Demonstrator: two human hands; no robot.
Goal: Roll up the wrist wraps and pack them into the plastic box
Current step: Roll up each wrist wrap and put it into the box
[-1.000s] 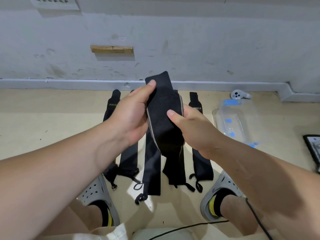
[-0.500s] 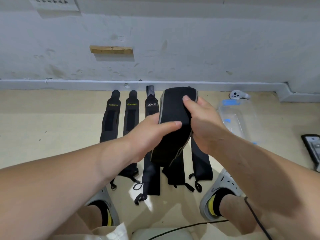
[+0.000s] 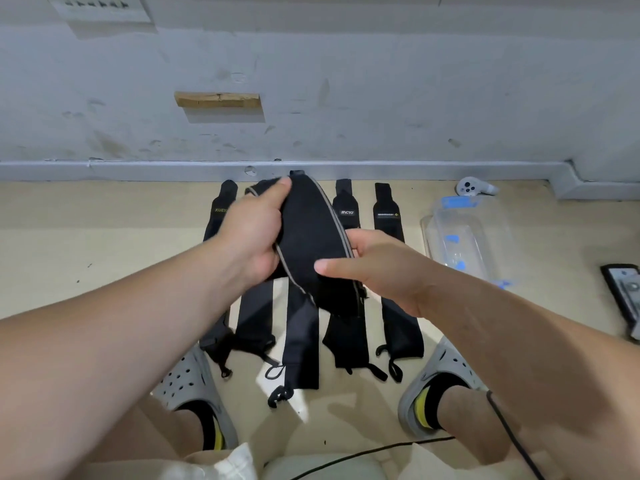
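Note:
A black wrist wrap with grey edging [image 3: 311, 237] is held up in the air, partly rolled. My left hand [image 3: 252, 230] grips its upper left part, thumb on top. My right hand [image 3: 377, 268] grips its lower right side, thumb across the front. Several more black wrist wraps [image 3: 388, 216] lie flat side by side on the floor below, loops toward me, partly hidden by my hands. The clear plastic box [image 3: 464, 233] with blue clips sits on the floor to the right, open.
A white controller [image 3: 472, 188] lies by the baseboard beyond the box. A dark flat device [image 3: 623, 289] sits at the right edge. My feet in grey clogs [image 3: 188, 386] flank the wraps. A black cable [image 3: 509, 427] runs across my right leg.
Both hands shifted on the held wrap: the left hand rose to its top left, the right dropped to its lower right. The wrap has turned further round.

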